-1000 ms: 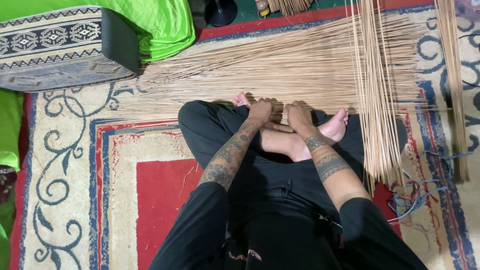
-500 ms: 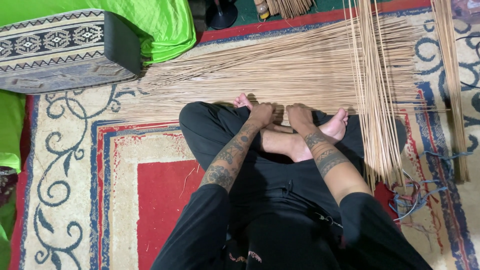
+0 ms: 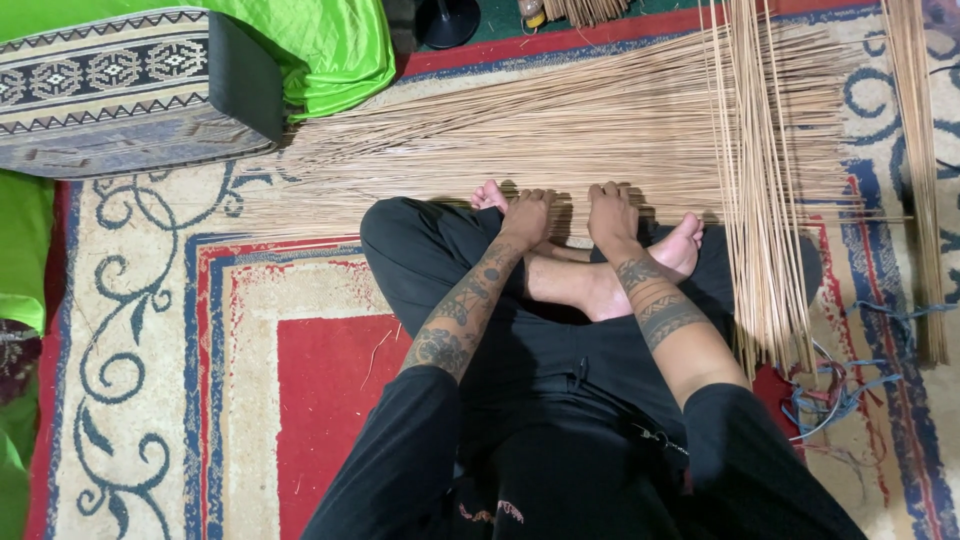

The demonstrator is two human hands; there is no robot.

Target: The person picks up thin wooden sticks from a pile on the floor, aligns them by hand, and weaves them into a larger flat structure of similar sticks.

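Note:
I sit cross-legged on a patterned rug, in black clothes, with my bare feet (image 3: 640, 265) in front of me. A wide layer of thin tan sticks (image 3: 560, 130) lies sideways across the rug just beyond my feet. My left hand (image 3: 527, 212) and my right hand (image 3: 610, 212) rest side by side on the near edge of this layer, fingers curled down onto the sticks. Whether either hand pinches a single stick I cannot tell. A second set of sticks (image 3: 765, 190) runs lengthwise over the sideways ones, to the right of my right hand.
A cushion with a woven geometric cover (image 3: 110, 90) and bright green cloth (image 3: 320, 50) lie at the upper left. Another bundle of sticks (image 3: 915, 170) runs along the right edge. Blue string (image 3: 850, 390) lies loose by my right knee. A black round base (image 3: 447, 20) stands at the top.
Both hands stay on the near edge of the sticks with only slight shifts; the view has barely moved.

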